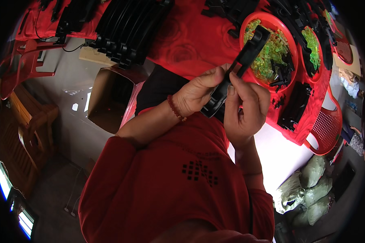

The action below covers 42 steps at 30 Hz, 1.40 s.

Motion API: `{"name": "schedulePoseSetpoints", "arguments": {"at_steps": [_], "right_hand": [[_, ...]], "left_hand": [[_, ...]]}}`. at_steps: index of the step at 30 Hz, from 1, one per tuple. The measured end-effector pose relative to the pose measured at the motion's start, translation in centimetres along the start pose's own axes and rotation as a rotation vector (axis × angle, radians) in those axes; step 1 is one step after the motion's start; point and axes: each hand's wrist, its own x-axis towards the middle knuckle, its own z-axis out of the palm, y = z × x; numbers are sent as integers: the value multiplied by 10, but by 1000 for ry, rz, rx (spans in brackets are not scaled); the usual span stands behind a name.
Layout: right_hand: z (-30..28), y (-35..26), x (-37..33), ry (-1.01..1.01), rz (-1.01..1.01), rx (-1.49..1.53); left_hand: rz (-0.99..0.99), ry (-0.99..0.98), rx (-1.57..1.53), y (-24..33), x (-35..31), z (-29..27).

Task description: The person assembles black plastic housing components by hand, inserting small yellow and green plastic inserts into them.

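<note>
A long black plastic part [247, 52] with rounded ends slants across in front of my chest. My left hand [200, 87], with a beaded bracelet on its wrist, is closed round the part's middle from the left. My right hand [247, 103] pinches at the same part from the right, thumb and forefinger against its edge. Whether a small piece sits between those fingertips is hidden. Just beyond the part stands a red basin [295, 65] holding many small yellow-green clear pieces [267, 69] and some small black pieces [280, 71].
On the red tablecloth [178, 44], a row of curved black parts [129, 28] lies at the far left. A second red basin [312, 52] stands to the right, near more black pieces [296, 105]. An open cardboard box [109, 97], red chairs [328, 125] and full sacks [316, 190] surround the table.
</note>
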Motion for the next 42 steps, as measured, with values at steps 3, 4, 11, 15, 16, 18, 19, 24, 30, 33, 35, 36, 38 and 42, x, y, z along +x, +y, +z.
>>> {"name": "schedulePoseSetpoints", "arguments": {"at_steps": [3,4,11,15,16,18,19,24,30,33,35,36,38,42], "right_hand": [[0,-2,-1,26,-18,22],[0,-3,-2,28,-20,47],[-4,-8,-3,14,-62,63],[-5,-7,-5,-13,-81,84],[-5,-6,-6,-20,-98,77],[-5,-5,-6,-26,-116,70],[-5,-6,-7,-26,-119,84],[-5,-7,-8,-39,-122,89],[-5,-7,-7,-31,-106,86],[-3,-6,-8,-9,-59,99],[-3,-4,-9,-7,-40,68],[-3,-3,-8,-6,-39,68],[-4,-1,-8,-17,2,62],[-3,9,-10,19,79,98]], "left_hand": [[61,-3,76,-4,4,-2],[85,-2,94,-5,5,-3],[47,36,395,3,0,-11],[61,-17,352,0,2,-18],[70,-61,315,0,3,-13],[80,-105,279,1,4,-9],[66,-104,285,2,5,-10],[52,-88,334,4,4,-8],[52,-72,317,3,2,-12],[75,-83,288,2,4,-12],[85,-117,278,1,4,-16],[83,-117,277,0,4,-14],[148,-50,289,-2,4,-8],[88,-39,159,-1,5,-10]]}}
